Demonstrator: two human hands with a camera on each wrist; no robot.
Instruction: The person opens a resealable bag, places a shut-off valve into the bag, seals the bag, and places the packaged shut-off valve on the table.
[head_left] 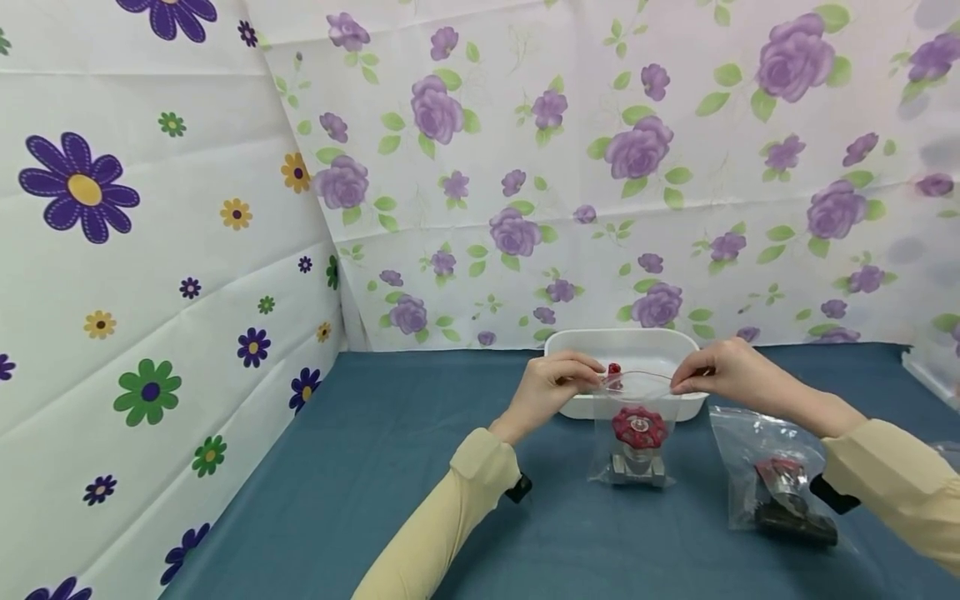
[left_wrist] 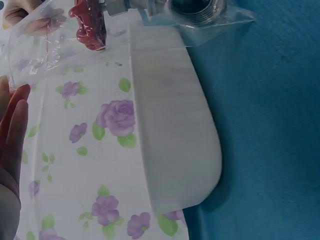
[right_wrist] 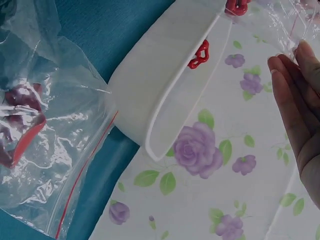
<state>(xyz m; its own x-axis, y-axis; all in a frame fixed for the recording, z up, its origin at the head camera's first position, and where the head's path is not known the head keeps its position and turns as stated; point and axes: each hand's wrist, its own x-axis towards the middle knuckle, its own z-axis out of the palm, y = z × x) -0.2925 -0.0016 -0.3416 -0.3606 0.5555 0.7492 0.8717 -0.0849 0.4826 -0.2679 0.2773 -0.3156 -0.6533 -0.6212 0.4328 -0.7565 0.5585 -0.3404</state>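
My left hand [head_left: 551, 385] pinches the left end of a clear zip bag's [head_left: 604, 446] red-lined mouth. At the opposite end, the thumb and fingers of my right hand [head_left: 731, 377] pinch the same mouth, which is spread into a loop. Inside this bag is a metal valve [head_left: 637, 458] with a red handwheel [head_left: 639, 427], wheel uppermost. The left wrist view shows the valve's threaded pipe opening [left_wrist: 197, 10] through the plastic. Both hands are above the table, in front of a white basin [head_left: 570, 340].
Something red [right_wrist: 200, 55], like another handwheel, is in the basin. To the right, under my right forearm, a second zip bag [head_left: 738, 467] holds a red-topped valve with a dark body [head_left: 795, 523]. A blue cloth [head_left: 420, 433] covers the table; flowered sheets [head_left: 480, 167] hang behind and left.
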